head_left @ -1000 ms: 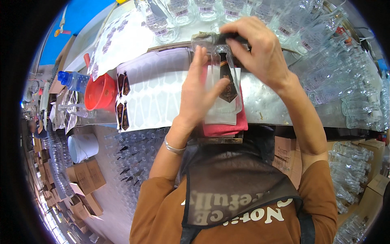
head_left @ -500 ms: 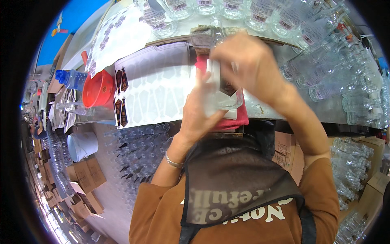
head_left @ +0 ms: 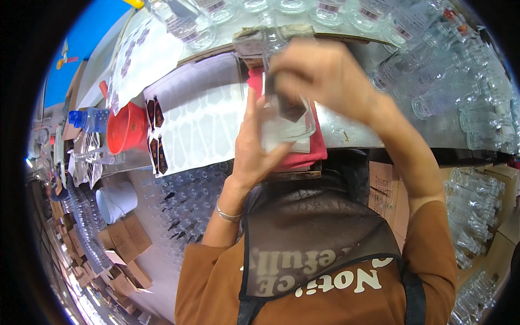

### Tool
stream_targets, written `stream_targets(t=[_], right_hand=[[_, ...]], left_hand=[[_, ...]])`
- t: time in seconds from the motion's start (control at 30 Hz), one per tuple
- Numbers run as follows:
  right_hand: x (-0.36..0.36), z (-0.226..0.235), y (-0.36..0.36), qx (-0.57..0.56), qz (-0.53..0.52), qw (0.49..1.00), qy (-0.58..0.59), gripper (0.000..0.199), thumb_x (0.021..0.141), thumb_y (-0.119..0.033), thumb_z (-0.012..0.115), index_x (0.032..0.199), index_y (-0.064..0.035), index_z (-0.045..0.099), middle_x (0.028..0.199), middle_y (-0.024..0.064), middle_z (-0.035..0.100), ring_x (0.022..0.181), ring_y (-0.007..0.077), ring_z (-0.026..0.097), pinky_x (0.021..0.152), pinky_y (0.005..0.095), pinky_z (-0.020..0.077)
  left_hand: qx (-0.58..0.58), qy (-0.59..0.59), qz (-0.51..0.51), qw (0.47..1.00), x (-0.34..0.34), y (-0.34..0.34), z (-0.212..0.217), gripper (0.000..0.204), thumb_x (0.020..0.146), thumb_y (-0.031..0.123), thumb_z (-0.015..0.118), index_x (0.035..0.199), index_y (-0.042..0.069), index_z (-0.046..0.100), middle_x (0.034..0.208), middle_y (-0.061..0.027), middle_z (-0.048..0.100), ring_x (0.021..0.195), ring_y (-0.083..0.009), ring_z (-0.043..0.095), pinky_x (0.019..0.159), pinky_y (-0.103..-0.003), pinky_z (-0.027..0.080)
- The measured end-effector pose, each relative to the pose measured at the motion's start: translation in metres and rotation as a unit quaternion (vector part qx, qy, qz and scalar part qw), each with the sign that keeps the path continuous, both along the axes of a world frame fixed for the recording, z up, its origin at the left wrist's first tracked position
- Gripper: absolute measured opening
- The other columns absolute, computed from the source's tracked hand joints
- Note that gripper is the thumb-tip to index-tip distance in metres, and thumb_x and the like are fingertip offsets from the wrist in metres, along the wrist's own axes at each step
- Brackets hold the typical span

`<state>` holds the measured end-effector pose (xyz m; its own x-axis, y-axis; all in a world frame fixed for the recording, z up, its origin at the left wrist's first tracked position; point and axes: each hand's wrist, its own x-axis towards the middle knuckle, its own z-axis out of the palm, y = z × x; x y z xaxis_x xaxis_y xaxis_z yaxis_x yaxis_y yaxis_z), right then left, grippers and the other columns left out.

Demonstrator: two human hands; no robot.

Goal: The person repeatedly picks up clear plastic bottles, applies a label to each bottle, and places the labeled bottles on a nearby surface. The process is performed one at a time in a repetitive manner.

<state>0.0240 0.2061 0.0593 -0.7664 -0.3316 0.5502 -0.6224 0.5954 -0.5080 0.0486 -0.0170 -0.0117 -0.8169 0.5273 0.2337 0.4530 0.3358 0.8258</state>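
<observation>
A clear glass bottle [head_left: 301,130] lies on its side in front of me, its neck pointing away over a cloth-wrapped rest [head_left: 247,47]. Under its body is a red cloth [head_left: 317,147] with white sheets on it. My left hand [head_left: 252,143] cups the bottle from the left, its thumb near the base. A dark, pointed label [head_left: 292,109] shows on the upper side of the glass. Over the label and shoulder is my right hand [head_left: 327,76], smeared by motion. Its fingers are too blurred to read, though they appear to touch the bottle.
Left of the bottle lies a label sheet [head_left: 192,116], mostly peeled, with a few dark labels. Beyond stand a red container [head_left: 125,132] and a blue-capped bottle [head_left: 92,119]. Labelled glass bottles [head_left: 363,16] line the back and right. More bottles [head_left: 187,197] stand below at left.
My right hand has shifted slightly along the bottle, still in blur. The whole view has slid a little; the bottle keeps its place on the red cloth under my left hand.
</observation>
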Motion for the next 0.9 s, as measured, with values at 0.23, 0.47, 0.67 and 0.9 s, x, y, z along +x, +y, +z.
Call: stream_targets(t=[0.23, 0.47, 0.67, 0.9], right_hand=[[0.062, -0.02, 0.011, -0.062, 0.08, 0.994, -0.033, 0.029, 0.07, 0.001, 0.073, 0.098, -0.0063, 0.072, 0.108, 0.0105, 0.071, 0.103, 0.0279, 0.066, 0.089, 0.0396, 0.0543], [0.036, -0.03, 0.029, -0.158, -0.025, 0.987, -0.031, 0.03, 0.074, 0.002, 0.068, 0.104, 0.0003, 0.066, 0.106, 0.0132, 0.07, 0.1, 0.0253, 0.068, 0.084, 0.0339, 0.0552], [0.08, -0.025, 0.016, -0.125, 0.04, 0.982, -0.139, 0.028, 0.079, -0.001, 0.069, 0.106, -0.0037, 0.07, 0.102, 0.0132, 0.07, 0.087, 0.0246, 0.068, 0.078, 0.0336, 0.0546], [-0.036, -0.009, 0.038, -0.089, -0.177, 0.98, -0.015, 0.03, 0.095, -0.015, 0.064, 0.122, -0.0024, 0.066, 0.107, 0.0186, 0.072, 0.094, 0.0256, 0.071, 0.085, 0.0326, 0.0533]], left_hand=[[0.046, -0.046, -0.008, 0.998, -0.002, 0.003, 0.002, 0.111, 0.073, 0.002, 0.079, 0.162, 0.002, 0.012, 0.147, -0.021, 0.049, 0.127, -0.0277, 0.056, 0.109, -0.039, 0.044], [0.034, -0.059, -0.018, 0.998, 0.0, 0.002, 0.006, 0.105, 0.076, -0.002, 0.075, 0.161, 0.001, 0.014, 0.151, -0.0198, 0.046, 0.13, -0.0262, 0.054, 0.109, -0.037, 0.044], [0.036, -0.064, 0.0, 0.997, 0.003, 0.0, 0.004, 0.103, 0.077, 0.001, 0.075, 0.161, 0.0, 0.015, 0.151, -0.0211, 0.047, 0.132, -0.0271, 0.052, 0.11, -0.037, 0.042], [0.014, -0.047, -0.025, 0.998, -0.001, -0.002, 0.006, 0.104, 0.076, 0.004, 0.078, 0.16, -0.001, 0.018, 0.151, -0.0215, 0.047, 0.137, -0.0311, 0.049, 0.113, -0.039, 0.04]])
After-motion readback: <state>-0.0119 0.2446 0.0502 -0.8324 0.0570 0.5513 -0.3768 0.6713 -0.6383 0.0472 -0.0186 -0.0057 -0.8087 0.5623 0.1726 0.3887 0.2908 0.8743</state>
